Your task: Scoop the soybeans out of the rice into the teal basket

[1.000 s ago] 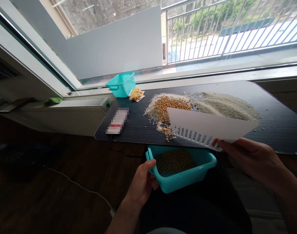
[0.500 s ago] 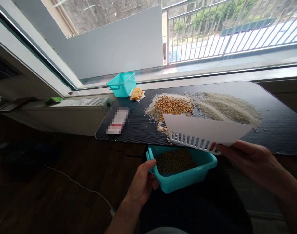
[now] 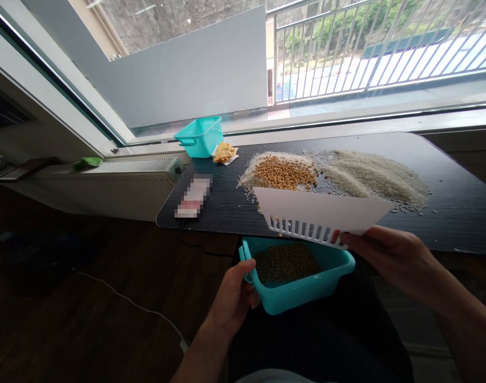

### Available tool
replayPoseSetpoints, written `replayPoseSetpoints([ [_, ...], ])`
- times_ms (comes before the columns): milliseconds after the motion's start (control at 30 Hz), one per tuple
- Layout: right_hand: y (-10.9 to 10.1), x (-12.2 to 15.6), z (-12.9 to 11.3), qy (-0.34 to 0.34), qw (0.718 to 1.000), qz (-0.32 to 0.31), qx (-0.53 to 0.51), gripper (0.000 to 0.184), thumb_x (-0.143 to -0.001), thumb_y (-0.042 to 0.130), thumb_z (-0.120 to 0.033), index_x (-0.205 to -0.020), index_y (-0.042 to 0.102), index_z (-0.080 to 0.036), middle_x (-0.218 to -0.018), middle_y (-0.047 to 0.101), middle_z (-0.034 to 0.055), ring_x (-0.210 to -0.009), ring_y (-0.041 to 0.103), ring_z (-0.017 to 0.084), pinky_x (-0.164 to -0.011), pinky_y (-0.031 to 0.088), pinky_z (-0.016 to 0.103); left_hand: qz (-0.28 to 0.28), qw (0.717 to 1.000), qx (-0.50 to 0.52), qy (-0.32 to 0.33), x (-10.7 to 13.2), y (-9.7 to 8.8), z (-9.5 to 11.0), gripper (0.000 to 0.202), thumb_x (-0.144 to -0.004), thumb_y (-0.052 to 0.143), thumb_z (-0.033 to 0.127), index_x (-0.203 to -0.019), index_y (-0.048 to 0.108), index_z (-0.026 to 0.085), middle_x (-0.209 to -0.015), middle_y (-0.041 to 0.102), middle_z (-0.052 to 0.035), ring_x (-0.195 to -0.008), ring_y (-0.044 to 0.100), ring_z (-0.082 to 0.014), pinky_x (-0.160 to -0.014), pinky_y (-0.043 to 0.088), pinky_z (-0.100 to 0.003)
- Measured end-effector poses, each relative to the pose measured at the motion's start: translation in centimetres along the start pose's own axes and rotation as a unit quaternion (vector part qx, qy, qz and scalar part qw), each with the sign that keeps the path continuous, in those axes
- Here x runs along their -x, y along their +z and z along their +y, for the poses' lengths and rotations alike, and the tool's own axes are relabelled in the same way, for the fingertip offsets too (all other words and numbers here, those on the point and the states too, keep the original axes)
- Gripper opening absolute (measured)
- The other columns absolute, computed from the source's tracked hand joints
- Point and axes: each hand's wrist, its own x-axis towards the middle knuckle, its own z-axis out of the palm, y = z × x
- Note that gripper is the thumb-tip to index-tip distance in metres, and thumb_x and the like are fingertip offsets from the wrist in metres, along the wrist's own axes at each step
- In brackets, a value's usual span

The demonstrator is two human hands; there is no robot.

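Note:
My left hand grips the left end of a turquoise plastic bin, thumb over its rim. Small greenish-brown beans cover the bin's bottom, and the bin sits just below the table's front edge. In my right hand is a white slotted plastic scoop, tilted above the table edge with its row of slots toward the bin. Behind the scoop lie round golden beans, heaped on white rice grains. The scoop hides the front part of that heap.
A larger pile of rice spreads over the dark table at right. A second turquoise bin, a folded yellow cloth-like item and a blurred phone-like device with a cord stand at left. A window runs behind.
My right hand has moved the scoop left along the table's front edge, covering the stray beans and rice there. My left hand and the bin have stayed nearly still.

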Motion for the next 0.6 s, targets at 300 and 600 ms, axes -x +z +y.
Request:
replayPoseSetpoints([
  [300,-0.4,0.4,0.8,-0.002,1.000,0.009,0.007,0.035,-0.054,0.073,-0.051,-0.075,0.075,-0.023,-0.075,0.074,0.0018,-0.067,0.067,0.020,-0.067,0.057,0.031,0.004,1.000,-0.005,0.003,0.1,0.2,0.1,0.040,-0.063,0.071,0.043,-0.049,0.043,0.018,-0.039,0.037,0.0079,-0.032,0.036,-0.0053,-0.034,0.023,-0.019],
  [600,-1.0,0.6,1.4,0.020,0.996,0.092,0.009,0.033,-0.052,0.071,-0.054,-0.068,0.075,-0.026,-0.068,0.073,0.0011,-0.064,0.067,0.022,-0.063,0.057,0.032,0.021,1.000,-0.007,0.002,-0.1,0.0,-0.2,0.039,-0.064,0.070,0.043,-0.050,0.043,0.018,-0.040,0.038,0.0075,-0.032,0.037,-0.0059,-0.035,0.024,-0.019],
])
